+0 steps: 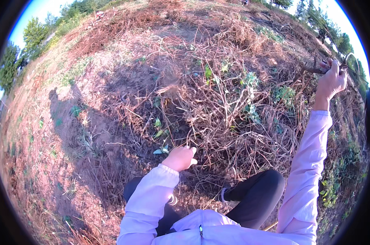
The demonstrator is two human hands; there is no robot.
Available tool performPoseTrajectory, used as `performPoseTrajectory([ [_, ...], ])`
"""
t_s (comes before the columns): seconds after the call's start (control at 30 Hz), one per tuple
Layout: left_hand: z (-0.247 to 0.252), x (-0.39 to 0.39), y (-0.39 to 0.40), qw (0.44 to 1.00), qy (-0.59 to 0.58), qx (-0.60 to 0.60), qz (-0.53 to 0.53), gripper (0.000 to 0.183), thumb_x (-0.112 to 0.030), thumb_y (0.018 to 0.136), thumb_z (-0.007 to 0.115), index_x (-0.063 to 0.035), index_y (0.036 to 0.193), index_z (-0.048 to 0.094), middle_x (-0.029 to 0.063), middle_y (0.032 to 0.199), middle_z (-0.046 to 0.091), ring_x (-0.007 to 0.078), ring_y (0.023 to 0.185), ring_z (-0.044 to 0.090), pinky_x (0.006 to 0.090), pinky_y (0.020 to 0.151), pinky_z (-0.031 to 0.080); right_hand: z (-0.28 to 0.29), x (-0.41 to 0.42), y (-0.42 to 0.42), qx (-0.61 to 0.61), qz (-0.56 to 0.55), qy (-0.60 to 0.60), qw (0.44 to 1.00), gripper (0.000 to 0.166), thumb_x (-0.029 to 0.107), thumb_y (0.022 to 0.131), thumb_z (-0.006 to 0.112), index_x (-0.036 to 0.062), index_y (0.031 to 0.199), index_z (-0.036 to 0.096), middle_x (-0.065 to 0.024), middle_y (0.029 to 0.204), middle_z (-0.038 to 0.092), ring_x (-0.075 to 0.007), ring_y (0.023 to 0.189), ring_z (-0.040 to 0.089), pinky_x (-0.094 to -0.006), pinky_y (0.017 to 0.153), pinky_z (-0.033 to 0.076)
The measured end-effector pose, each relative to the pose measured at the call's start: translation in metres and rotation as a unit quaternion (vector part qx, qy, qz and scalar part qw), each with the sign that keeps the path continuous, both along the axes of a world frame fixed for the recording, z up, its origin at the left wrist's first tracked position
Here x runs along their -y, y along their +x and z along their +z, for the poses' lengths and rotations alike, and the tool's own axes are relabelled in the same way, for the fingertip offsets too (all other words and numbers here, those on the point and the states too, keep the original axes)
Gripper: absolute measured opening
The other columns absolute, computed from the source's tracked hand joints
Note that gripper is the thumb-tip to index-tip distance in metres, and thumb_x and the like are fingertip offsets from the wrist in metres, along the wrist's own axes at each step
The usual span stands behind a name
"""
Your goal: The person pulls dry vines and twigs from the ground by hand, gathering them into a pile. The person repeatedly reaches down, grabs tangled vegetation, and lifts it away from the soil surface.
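A heap of dry, tangled plant stems [215, 122] covers the ground in front of my bent knees. Over its near edge reaches my left hand [180, 157], thumb apart from the fingers and nothing visible in its grasp. Thin stems pass close to its fingertips, and a few green leaves [161, 150] lie just beside it. Out to the far right, raised above the brush, my right hand [331, 78] is closed around a dark woody branch [312, 69]. Part of that branch is hidden behind my fingers.
More dry brush [240, 33] spreads along the far side. Bare reddish soil with sparse grass [35, 122] lies to the left, partly under my shadow. Green weeds [328, 190] grow at the right. Trees [36, 32] line the edge of the field.
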State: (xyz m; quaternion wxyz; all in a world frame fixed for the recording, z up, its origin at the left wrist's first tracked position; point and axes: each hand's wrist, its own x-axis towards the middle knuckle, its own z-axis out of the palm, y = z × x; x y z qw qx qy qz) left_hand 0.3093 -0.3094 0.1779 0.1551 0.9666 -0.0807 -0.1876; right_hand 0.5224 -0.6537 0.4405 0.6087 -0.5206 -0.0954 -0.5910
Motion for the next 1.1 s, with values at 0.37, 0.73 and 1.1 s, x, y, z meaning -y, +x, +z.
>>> performPoseTrajectory([
  [0.37,0.010,0.016,0.013,1.000,-0.009,-0.012,0.010,0.041,-0.032,0.086,0.056,-0.0039,0.115,0.048,0.0175,0.107,0.057,0.0331,0.102,0.056,0.0445,0.082,0.045,-0.034,-0.012,0.014,-0.174,0.078,-0.312,0.931,0.012,0.011,0.083,0.060,0.0030,0.079,0.052,0.0024,0.059,0.045,-0.0061,0.053,0.038,-0.0235,0.048,0.032],
  [0.73,-0.008,-0.098,0.138,0.891,0.020,0.348,0.290,0.066,-0.023,0.081,0.064,0.0041,0.133,0.033,0.0253,0.138,0.031,0.0388,0.130,0.027,0.0448,0.108,0.024,-0.242,0.048,0.016,-0.359,0.061,-0.430,0.826,0.009,0.005,0.080,0.058,0.0003,0.082,0.051,-0.0053,0.062,0.052,-0.0100,0.055,0.043,-0.0266,0.050,0.037],
  [1.1,-0.157,-0.146,0.332,0.840,-0.183,0.010,0.511,0.093,-0.058,0.068,0.070,0.0121,0.122,0.042,0.0289,0.131,0.042,0.0338,0.123,0.042,0.0361,0.103,0.034,-0.364,0.094,0.012,-0.511,0.051,-0.367,0.775,0.023,-0.004,0.076,0.057,0.0041,0.070,0.036,0.0019,0.059,0.030,-0.0069,0.055,0.025,-0.0257,0.047,0.023],
])
